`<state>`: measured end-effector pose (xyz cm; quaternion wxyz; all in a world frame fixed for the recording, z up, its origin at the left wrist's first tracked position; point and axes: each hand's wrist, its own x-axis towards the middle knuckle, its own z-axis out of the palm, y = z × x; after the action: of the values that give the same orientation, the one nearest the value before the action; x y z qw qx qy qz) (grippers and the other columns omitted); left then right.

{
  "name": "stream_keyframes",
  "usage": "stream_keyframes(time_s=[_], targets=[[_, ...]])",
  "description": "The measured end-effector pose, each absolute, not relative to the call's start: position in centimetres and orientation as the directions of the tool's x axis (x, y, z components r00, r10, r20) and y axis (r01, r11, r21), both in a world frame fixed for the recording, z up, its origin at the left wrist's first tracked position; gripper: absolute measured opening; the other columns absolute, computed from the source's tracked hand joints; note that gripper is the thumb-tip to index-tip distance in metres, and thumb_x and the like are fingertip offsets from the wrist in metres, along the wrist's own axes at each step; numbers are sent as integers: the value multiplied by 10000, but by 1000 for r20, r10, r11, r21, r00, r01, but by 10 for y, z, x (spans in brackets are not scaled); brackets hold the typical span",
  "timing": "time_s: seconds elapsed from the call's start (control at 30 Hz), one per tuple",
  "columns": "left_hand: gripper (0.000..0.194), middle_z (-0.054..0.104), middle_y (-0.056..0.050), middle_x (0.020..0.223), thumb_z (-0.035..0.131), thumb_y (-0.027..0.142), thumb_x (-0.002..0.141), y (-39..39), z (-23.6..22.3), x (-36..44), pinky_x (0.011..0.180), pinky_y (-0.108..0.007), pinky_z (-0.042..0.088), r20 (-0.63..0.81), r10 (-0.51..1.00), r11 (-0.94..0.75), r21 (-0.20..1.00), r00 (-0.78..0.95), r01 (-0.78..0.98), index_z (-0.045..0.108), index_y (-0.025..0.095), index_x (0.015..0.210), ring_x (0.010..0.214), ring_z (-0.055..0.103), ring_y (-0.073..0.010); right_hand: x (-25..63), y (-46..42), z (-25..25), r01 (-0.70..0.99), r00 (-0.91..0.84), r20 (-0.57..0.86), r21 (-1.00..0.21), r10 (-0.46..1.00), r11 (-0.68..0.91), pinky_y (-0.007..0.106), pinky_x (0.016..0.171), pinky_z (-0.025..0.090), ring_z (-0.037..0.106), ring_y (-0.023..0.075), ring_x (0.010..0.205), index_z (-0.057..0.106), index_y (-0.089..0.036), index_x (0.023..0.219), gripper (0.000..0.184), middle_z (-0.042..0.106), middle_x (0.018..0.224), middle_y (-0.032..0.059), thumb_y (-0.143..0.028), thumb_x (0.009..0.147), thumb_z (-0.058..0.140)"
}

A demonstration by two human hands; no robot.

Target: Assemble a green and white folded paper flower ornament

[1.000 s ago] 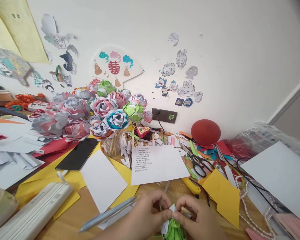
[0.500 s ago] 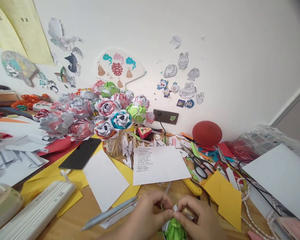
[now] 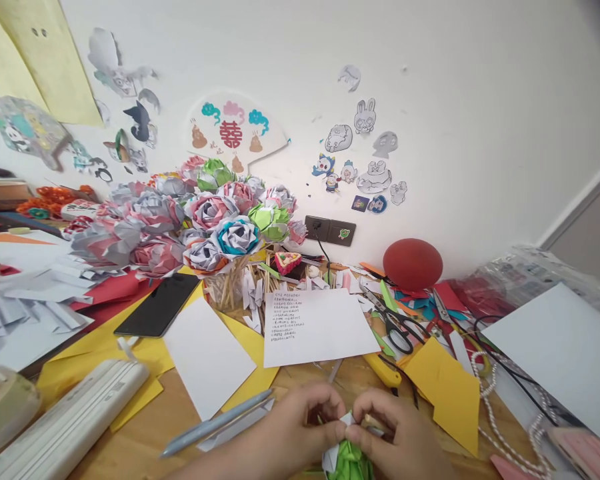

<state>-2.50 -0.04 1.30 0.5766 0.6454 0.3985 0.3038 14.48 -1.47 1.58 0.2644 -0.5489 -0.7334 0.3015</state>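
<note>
Both grips are closed on a green-and-white folded paper piece (image 3: 351, 465): the left hand (image 3: 307, 417) and the right hand (image 3: 393, 427) pinch its white tip (image 3: 348, 419) between them, thumbs almost meeting. The piece sits at the bottom edge of view, over the bench (image 3: 137, 443), its lower part cut off. Uneven pressure from the thumbs could crease the tip askew or tear it, and pressing too hard could crush the green folds just below. Near the left forearm lies a pen (image 3: 217, 423), which a wide elbow might knock and roll. Beyond the hands are a handwritten sheet (image 3: 325, 333), a yellow-handled tool (image 3: 384, 373) and scissors (image 3: 397, 328), whose blades could nick a careless reach. Paper flowers (image 3: 213, 212) crowd together farther back, against the wall, where a bump could dent them.
</note>
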Motion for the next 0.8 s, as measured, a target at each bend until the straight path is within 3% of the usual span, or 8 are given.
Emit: stream_keyframes(time_s=[0.13,0.3,0.47,0.67,0.8], targets=[[97,555,3,734,607,229,714,-4,28,-28,645,-202,380,19,870,-190,935,493,299,579,147,669,721,510,-126,147,-12,17,625,-304,17,-751,952,213,187,492,315,461,118,553,584,-183,662,219,520,577,-32,-396,713,578],[70,618,4,755,552,203,751,-11,39,-29,687,-210,382,-45,894,-200,850,446,488,605,170,718,762,551,-139,150,-11,24,645,-372,37,-708,928,287,196,499,300,444,111,531,598,-191,656,205,518,558,-39,-377,736,567],[96,623,-3,756,527,211,768,-14,38,-28,674,-211,380,-30,898,-226,825,438,518,587,168,707,760,554,-145,152,-13,25,685,-367,43,-663,929,301,202,518,313,480,119,565,591,-185,664,178,568,608,-26,-324,764,540],[118,606,-10,713,506,139,754,-14,28,-27,641,-209,376,114,883,-359,788,455,500,564,164,655,721,547,-142,150,-14,22,717,-398,79,-596,914,363,215,541,338,524,141,613,563,-186,623,185,588,627,-12,-276,779,522],[103,619,-9,721,519,129,727,-14,31,-28,662,-221,388,83,898,-312,812,431,493,595,171,672,732,552,-151,150,-14,22,721,-457,107,-538,883,438,220,561,361,540,141,625,553,-194,646,208,602,657,-1,-271,821,470]])
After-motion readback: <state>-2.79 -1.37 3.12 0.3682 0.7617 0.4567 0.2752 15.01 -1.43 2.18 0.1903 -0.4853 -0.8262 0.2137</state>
